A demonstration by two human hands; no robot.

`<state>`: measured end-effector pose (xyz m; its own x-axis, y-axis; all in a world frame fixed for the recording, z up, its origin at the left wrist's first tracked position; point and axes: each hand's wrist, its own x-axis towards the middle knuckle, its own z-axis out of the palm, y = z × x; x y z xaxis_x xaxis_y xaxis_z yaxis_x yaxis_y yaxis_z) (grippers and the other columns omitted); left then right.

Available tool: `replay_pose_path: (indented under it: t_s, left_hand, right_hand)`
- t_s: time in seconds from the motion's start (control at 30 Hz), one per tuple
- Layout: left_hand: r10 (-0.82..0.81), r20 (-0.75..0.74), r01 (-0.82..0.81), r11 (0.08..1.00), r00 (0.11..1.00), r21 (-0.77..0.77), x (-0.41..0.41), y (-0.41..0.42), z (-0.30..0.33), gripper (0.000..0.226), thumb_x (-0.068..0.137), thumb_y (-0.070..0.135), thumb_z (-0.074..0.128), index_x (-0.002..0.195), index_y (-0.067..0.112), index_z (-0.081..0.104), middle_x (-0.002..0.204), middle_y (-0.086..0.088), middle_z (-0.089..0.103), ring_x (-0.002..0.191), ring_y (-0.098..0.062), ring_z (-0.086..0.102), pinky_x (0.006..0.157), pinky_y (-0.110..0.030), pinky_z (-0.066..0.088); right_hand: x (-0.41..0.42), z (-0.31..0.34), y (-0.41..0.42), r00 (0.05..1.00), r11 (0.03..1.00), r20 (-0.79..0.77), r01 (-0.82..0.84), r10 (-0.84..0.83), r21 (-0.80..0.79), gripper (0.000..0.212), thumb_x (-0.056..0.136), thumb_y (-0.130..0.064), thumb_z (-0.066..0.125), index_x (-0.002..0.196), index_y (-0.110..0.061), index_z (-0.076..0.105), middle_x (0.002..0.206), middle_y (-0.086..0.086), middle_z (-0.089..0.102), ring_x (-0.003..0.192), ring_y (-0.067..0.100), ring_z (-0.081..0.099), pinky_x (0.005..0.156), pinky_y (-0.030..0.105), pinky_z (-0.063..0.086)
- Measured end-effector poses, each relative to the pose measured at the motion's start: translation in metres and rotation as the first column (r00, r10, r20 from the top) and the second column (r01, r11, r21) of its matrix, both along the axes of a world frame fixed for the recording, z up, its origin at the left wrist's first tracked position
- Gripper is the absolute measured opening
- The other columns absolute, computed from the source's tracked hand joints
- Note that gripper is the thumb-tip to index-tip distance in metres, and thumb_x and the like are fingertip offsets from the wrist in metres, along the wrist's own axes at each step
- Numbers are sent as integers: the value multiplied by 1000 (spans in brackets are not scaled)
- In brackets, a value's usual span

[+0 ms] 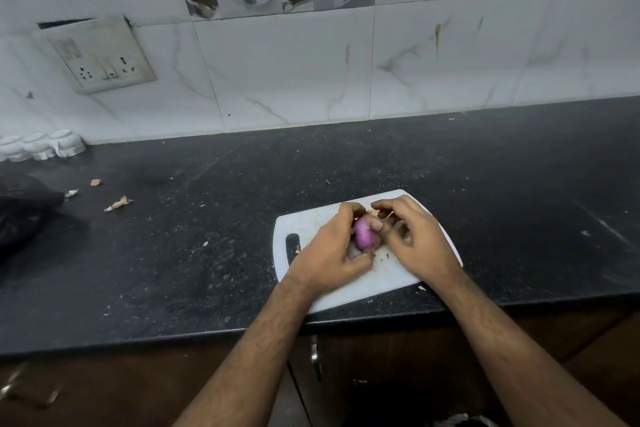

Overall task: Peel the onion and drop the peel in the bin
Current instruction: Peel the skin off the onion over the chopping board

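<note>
- Our fingers (376,225) clamped the small purple peeled onion (363,234) between left hand (332,250) and right hand (415,239).
- It sat above the white plastic cutting board (311,222), long axis roughly upright, the hands equally near.

Both bare forearms rose from the bottom edge of the frame and converged just right of center. The left hand (329,246) was curled, fingers bent inward and thumb tucked low, its grip closed on the onion (363,236). The right hand (412,239) faced it, thumb pressed onto the onion's purple surface, fingers arched over the top, wrist angled down to the lower right.
</note>
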<state>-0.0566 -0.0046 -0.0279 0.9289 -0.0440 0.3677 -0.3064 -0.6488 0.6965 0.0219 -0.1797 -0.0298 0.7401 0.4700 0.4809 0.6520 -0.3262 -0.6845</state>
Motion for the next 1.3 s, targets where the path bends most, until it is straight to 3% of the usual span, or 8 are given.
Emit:
replay_pose_path:
  t_s: [0.13, 0.3, 0.43, 0.63, 0.9, 1.0, 1.13, 1.3]
  left_hand:
    - [-10, -14, 9, 1000, 1000, -22, -1, 1, 2, 60, 86, 19, 70, 133, 25, 33, 132, 1, 59, 118, -10, 63, 102, -32, 53]
    - [-15, -4, 15, 1000, 1000, -14, 0, 2, 0, 55, 83, 20, 69, 127, 20, 38, 121, 1, 62, 109, -14, 65, 96, -39, 55]
    - [-9, -3, 8, 999, 1000, -38, 4, 2, -2, 62, 85, 29, 80, 129, 18, 39, 122, 2, 60, 112, -14, 64, 96, -37, 56]
    - [36, 47, -37, 999, 998, 9, 5, 4, -7, 51, 90, 22, 74, 127, 16, 40, 120, -1, 58, 108, -13, 62, 92, -36, 54]
    - [49, 59, -52, 997, 997, 63, 3, 3, -4, 44, 82, 20, 73, 119, 22, 49, 110, 4, 60, 94, -11, 59, 81, -26, 52]
    - [44, 55, -49, 996, 997, 79, 3, 3, -4, 46, 82, 23, 72, 122, 22, 50, 112, 5, 60, 96, -10, 59, 82, -22, 50]
    - [35, 58, -40, 995, 998, 87, 3, 4, -3, 48, 84, 26, 70, 128, 21, 52, 116, 6, 61, 99, -9, 59, 86, -18, 49]
    - [33, 94, -43, 994, 995, 99, 3, 3, -4, 45, 87, 21, 69, 129, 19, 54, 112, 4, 61, 95, -7, 58, 83, -15, 46]
  right_hand:
    - [-1, -1, 0, 999, 999, 5, -42, 42, -4, 32, 88, -39, 74, 116, -23, 72, 104, -9, 62, 93, 8, 64, 78, 18, 50]
    - [-1, -1, 0, 999, 1000, 41, -24, 23, 15, 18, 92, -18, 74, 110, -21, 76, 99, -9, 64, 89, 11, 65, 76, 29, 53]
    - [0, -4, -1, 997, 1000, 75, -5, 5, 2, 14, 93, -22, 73, 106, -18, 76, 99, -11, 65, 87, 12, 66, 75, 36, 55]
    - [-5, -7, -1, 988, 999, 152, 26, -22, -28, 15, 95, -14, 71, 109, -16, 74, 102, -14, 64, 95, 3, 65, 84, 28, 54]
    - [-8, -2, 0, 986, 993, 123, 116, -110, -38, 25, 99, -9, 53, 119, -16, 65, 112, -8, 69, 100, 9, 65, 88, 29, 54]
    - [-9, 1, -2, 984, 991, 124, 130, -129, -6, 26, 85, -1, 45, 92, -19, 62, 92, -13, 61, 84, 11, 62, 74, 34, 51]
    - [-8, 1, -3, 984, 990, 111, 143, -143, 6, 19, 88, -16, 46, 75, -18, 59, 66, -12, 58, 61, 6, 54, 58, 34, 43]
    - [-2, -1, 1, 996, 997, 44, 73, -73, 11, 34, 94, -56, 60, 98, -23, 69, 87, -10, 66, 78, 9, 64, 68, 29, 53]
